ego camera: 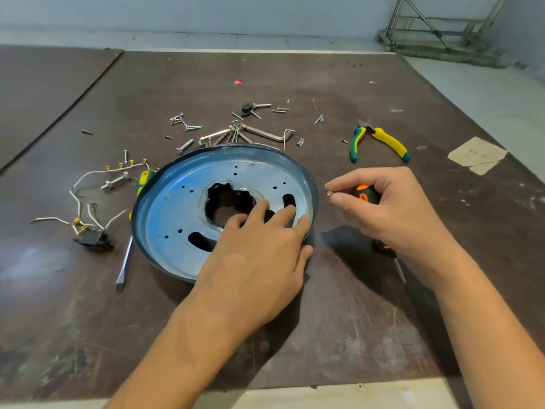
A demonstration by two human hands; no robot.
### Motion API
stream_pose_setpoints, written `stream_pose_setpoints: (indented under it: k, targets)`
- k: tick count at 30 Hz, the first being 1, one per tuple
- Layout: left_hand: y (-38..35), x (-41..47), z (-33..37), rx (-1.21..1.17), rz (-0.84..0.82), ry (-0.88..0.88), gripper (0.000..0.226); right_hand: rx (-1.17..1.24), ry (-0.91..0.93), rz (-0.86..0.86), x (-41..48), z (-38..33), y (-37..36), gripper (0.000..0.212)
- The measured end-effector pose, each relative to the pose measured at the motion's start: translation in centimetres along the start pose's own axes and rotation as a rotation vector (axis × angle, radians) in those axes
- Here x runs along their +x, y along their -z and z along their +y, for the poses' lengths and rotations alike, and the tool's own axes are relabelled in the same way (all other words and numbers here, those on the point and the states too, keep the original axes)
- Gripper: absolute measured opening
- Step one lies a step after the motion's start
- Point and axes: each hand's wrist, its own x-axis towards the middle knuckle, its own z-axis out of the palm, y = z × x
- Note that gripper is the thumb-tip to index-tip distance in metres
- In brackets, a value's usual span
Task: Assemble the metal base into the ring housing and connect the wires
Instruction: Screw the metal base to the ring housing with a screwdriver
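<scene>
A person's left hand [259, 255] lies on the base [177, 208], a bluish metal disc with a dark raised rim. The fingers are spread and straight on the plate beside its ragged centre hole, and the thumb rests against the outside of the rim. The base sits on the table [295, 78] directly under that hand and reaches away to its left.

Just right of it, apart from the rim, the right hand [392, 208] is curled round the handle of an orange screwdriver [365, 196]. The shaft points back past the wrist. The thumb and forefinger of this hand also pinch a small silver fastener [329, 193]; whether it is a screw or a nut cannot be told.

Well left of the left hand lie the white wires [78, 199], joined to a black switch [94, 240]. A green screwdriver [125, 261] runs under the base's left edge. Beyond both hands are hex keys [265, 134] and loose screws [182, 122], and beyond the right hand lie pliers [380, 140].
</scene>
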Motion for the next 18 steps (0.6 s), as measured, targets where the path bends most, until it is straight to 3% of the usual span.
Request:
stream_pose_setpoints:
  k: [4,8,14,18]
  targets:
    - [2.9,-0.5,-1.4,-0.326,0.207,-0.036,0.045,0.190,-0.016,0.011,0.1,-0.1,0.6,0.007]
    - [5.3,-1.0,-2.8,-0.811,0.365,-0.113,0.012,0.429,-0.015,0.021,-0.2,-1.2,0.7,0.007]
    - [5.9,-1.6,-4.3,-1.387,0.483,0.061,0.018,0.553,0.076,0.095,-0.8,-3.5,0.5,0.009]
    - [5.5,-1.5,-4.9,-1.499,0.444,0.013,0.026,0.511,0.201,0.131,-0.9,-5.0,0.3,0.005]
